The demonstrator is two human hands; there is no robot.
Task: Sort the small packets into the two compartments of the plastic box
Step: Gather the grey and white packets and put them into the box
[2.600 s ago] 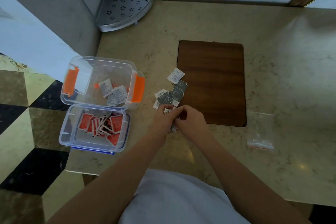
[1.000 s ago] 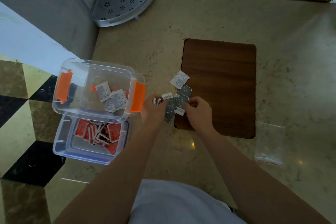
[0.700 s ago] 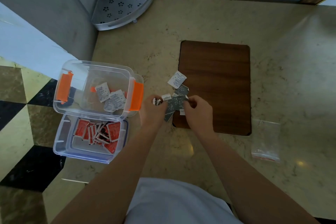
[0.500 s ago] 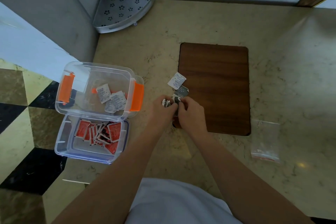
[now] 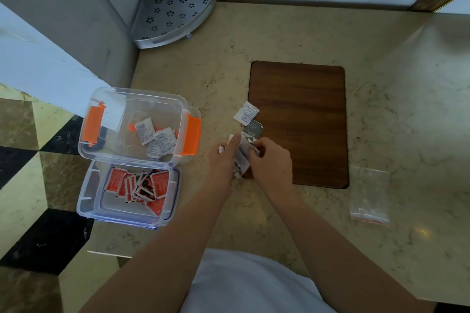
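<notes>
The left hand (image 5: 221,160) and right hand (image 5: 270,160) meet over the counter (image 5: 254,33) at the near left corner of the board (image 5: 300,122). Together they pinch a bunch of small packets (image 5: 241,154) between them, fingers closed on it from both sides; how many packets are in the bunch cannot be told. Just beyond the fingertips a grey packet (image 5: 251,129) lies on the board's left edge, and a white packet (image 5: 246,113) lies just past it, touching it. Left of the hands, the nearer tray (image 5: 86,190) holds red packets (image 5: 138,185); the tub (image 5: 162,101) beyond it, with orange clips, holds white packets (image 5: 155,138). Right of the hands, past the board, lies a clear bag (image 5: 370,195).
</notes>
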